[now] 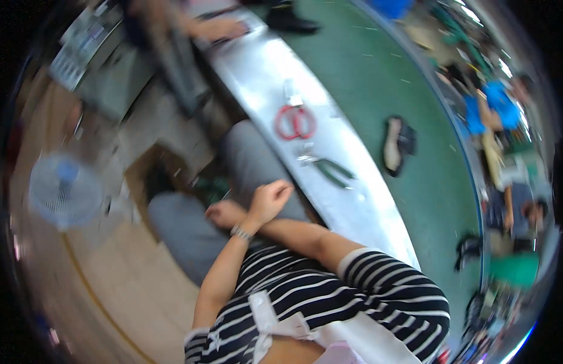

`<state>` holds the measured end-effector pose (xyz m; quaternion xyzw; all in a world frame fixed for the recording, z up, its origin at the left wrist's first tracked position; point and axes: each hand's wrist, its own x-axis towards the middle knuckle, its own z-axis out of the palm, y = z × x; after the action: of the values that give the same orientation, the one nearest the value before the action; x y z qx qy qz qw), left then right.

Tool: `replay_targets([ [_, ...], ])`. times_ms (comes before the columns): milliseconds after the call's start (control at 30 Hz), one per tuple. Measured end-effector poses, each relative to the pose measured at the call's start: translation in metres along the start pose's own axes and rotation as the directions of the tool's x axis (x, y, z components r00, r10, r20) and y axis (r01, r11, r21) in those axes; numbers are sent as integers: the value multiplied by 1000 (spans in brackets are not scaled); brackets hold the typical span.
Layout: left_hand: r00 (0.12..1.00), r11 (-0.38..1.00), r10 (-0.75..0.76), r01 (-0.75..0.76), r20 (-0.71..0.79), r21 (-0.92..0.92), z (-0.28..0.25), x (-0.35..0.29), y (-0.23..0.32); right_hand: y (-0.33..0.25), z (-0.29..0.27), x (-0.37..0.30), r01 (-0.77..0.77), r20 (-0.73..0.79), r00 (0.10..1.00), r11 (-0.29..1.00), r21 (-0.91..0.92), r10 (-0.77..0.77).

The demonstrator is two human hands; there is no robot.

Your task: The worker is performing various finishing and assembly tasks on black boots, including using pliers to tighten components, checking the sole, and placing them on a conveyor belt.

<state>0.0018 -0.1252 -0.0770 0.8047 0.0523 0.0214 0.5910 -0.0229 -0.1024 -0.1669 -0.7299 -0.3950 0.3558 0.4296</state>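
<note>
Left hand (273, 199) and right hand (227, 214) are crossed at the wrists over the lap, the banded left wrist lying on top; the fingers of each are loosely bent and nothing shows in either, though the palms are turned away, so I cannot tell how far each is closed. With the arms crossed like this, a hurried reach could snag one forearm on the other, or catch the metal wristband (241, 233) on a striped sleeve (384, 273). Just beside the right knee, in grey trousers (248, 158), runs the narrow metal worktop (360, 212); a knee lifted or swung would probably jar it. On it, nearest the hands, lie the cutters (325, 166) with dark green handles, set across the strip with handles spread. Because the surface looks smooth and slim, a brushing elbow could send them sliding over an edge, and a blind grab might meet the metal end rather than the handles. Beyond them lie the red-handled scissors (295, 125), pointing away up the strip; blur hides whether the blades are parted, so fingers landing on that end could be nicked. Farther along, a co-worker's hand (224, 28) rests at the worktop's far end, where a shoved tool could strike it.
</note>
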Motion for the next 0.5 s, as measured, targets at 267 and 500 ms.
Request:
replay_targets([
  [267,991,985,128,-122,-39,124,23,-9,14,-7,-9,-27,-118,62,991,991,-67,122],
  [500,981,946,151,-180,125,268,38,-6,22,26,19,-34,306,-427,838,940,-149,-340],
])
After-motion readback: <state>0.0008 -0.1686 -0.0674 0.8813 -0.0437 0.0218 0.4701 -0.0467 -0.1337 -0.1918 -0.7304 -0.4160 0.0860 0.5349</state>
